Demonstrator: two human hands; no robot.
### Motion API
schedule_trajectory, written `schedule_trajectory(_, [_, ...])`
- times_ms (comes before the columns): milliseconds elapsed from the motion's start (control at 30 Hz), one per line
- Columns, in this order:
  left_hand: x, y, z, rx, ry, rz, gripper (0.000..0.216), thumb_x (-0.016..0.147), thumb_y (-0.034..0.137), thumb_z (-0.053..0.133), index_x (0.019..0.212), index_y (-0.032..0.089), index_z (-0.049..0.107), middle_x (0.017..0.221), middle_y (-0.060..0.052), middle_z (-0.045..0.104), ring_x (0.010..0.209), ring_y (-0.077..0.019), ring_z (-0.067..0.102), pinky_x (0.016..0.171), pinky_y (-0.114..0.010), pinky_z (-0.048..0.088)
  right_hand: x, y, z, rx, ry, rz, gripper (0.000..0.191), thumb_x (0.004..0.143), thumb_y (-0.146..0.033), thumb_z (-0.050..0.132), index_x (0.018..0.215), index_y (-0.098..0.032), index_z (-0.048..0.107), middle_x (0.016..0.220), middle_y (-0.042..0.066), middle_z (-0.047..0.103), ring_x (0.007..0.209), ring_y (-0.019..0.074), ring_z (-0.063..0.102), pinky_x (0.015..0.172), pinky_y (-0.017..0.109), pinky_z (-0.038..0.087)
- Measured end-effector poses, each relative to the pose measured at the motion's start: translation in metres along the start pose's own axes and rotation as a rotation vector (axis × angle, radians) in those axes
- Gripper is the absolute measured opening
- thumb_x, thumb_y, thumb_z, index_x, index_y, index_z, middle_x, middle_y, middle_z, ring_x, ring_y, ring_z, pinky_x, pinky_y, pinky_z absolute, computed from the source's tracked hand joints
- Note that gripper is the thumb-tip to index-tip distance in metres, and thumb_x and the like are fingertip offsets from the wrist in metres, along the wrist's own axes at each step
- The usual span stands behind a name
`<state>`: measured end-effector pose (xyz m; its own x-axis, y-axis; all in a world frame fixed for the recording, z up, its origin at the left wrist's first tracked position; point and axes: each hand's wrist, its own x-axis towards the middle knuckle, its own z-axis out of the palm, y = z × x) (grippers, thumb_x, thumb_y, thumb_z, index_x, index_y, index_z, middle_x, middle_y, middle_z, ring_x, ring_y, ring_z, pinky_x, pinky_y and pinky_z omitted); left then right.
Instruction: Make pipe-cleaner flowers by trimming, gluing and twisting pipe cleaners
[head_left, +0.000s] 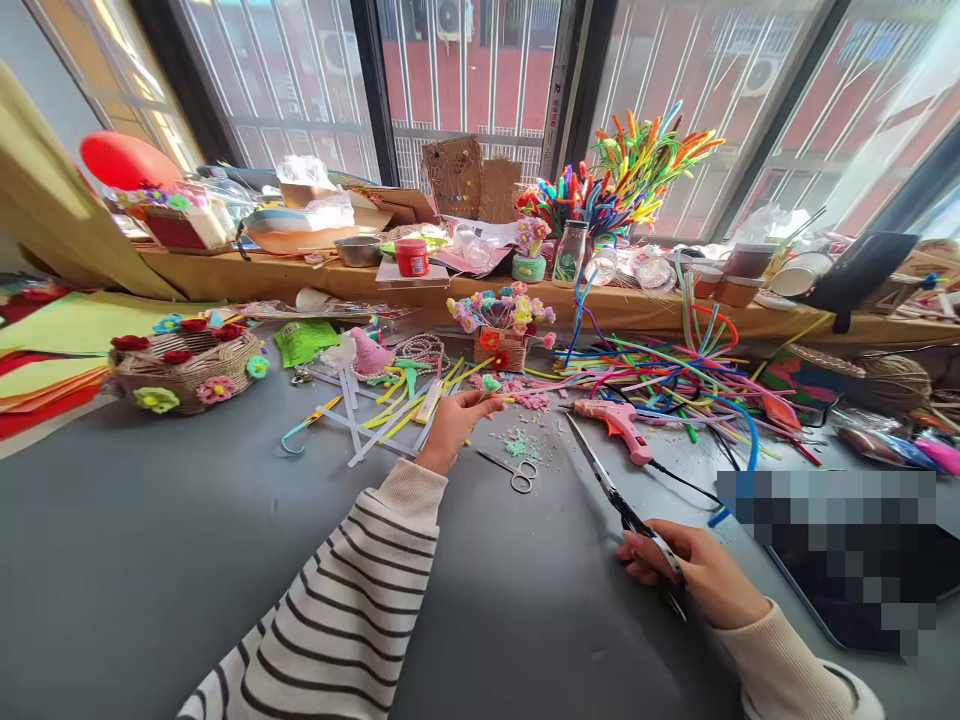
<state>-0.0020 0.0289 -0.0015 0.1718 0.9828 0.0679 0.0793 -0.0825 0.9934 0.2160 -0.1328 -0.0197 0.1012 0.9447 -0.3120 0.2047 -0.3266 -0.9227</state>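
Observation:
Between the fingertips of my left hand (452, 428) is a small mint-green fuzzy flower (491, 384), pinched over the middle of the table. My right hand (690, 570) grips a large pair of scissors (611, 490) by the handles, its long blades pointing up and to the left. Whether the blades are fully closed is hard to tell. A pink glue gun (616, 425) lies just beyond the scissors. Small silver scissors (514, 470) rest on the table between my hands, beside mint-green fuzz clippings (521, 443).
A flower-trimmed twine basket (195, 375) stands at the left. Pipe cleaners (675, 375) are heaped at back right, and glue sticks (352, 410) lie left of my left hand. A small pot of fuzzy flowers (502, 345) stands behind. A dark tablet (832, 590) lies at right.

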Motion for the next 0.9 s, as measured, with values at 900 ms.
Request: schedule_trajectory(900, [-0.002,-0.001,0.001,-0.041,0.018,-0.084,0.031,0.055,0.041,0.057,0.058,0.01,0.058,0.053,-0.003,0.054,0.032,0.0011,0.016,0.033,-0.02,0.01,0.014,-0.022,0.062,0.233,-0.321,-0.105,0.053,0.062,-0.059,0.043,0.069,-0.009,0.057,0.074,0.013,0.06,0.072,0.0217,0.057,0.066,0.033,0.044])
